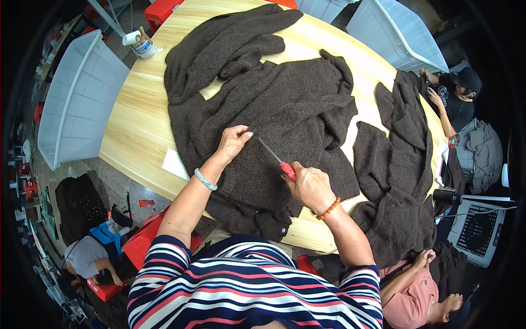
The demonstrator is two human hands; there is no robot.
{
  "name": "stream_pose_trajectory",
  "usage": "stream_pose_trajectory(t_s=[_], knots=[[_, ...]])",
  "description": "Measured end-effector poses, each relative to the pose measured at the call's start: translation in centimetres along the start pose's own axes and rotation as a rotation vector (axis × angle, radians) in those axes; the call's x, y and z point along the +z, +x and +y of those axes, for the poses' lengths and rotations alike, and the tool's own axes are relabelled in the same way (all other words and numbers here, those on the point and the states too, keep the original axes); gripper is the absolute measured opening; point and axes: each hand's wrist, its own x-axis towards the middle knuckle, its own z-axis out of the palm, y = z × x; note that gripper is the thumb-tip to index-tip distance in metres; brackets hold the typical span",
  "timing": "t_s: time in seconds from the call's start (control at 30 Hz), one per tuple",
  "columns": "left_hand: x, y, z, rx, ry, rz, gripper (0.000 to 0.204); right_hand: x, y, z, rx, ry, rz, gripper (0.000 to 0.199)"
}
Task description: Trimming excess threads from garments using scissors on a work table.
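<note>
A large dark brown knitted garment [274, 109] lies spread over the wooden table, its sleeves folded loosely. My left hand [233, 143] is closed in a pinch above the knit's middle; what sits between thumb and finger is too small to make out. In my right hand [311, 187] is a tool with a red handle [287, 171] and a slim metal shaft. Its tip points up and left, close to my left fingertips. Whether it is scissors or a hook cannot be told. My fingers wrap the handle, partly hiding it.
More dark knitwear [400, 159] covers the table's right side, where two people work. A white card [175, 164] lies at the left edge of the table [131, 120]. Pale plastic bins [82, 104] stand around it. A tub of tools [144, 48] sits at the far left corner.
</note>
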Motion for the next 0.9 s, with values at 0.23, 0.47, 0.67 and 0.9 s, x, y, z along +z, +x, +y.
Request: stream_pose_trajectory(t_s=[0.23, 0.47, 0.67, 0.9], knots=[[0.2, -0.4, -0.6, 0.084, -0.098, 0.022, 0.014, 0.3, 0.9, -0.6, -0.041, -0.013, 0.029, 0.029], [0.3, -0.5, -0.3, 0.130, -0.088, 0.024, 0.018, 0.0, 1.5, -0.4, 0.029, -0.005, -0.023, 0.030], [0.0, -0.9, 0.8, -0.017, -0.214, -0.064, 0.012, -0.1, 1.6, 0.1, -0.010, 0.036, -0.059, 0.032], [-0.4, -0.5, 0.7, -0.041, -0.238, -0.099, 0.010, -0.1, 1.3, 0.4, -0.064, 0.126, -0.083, 0.034]])
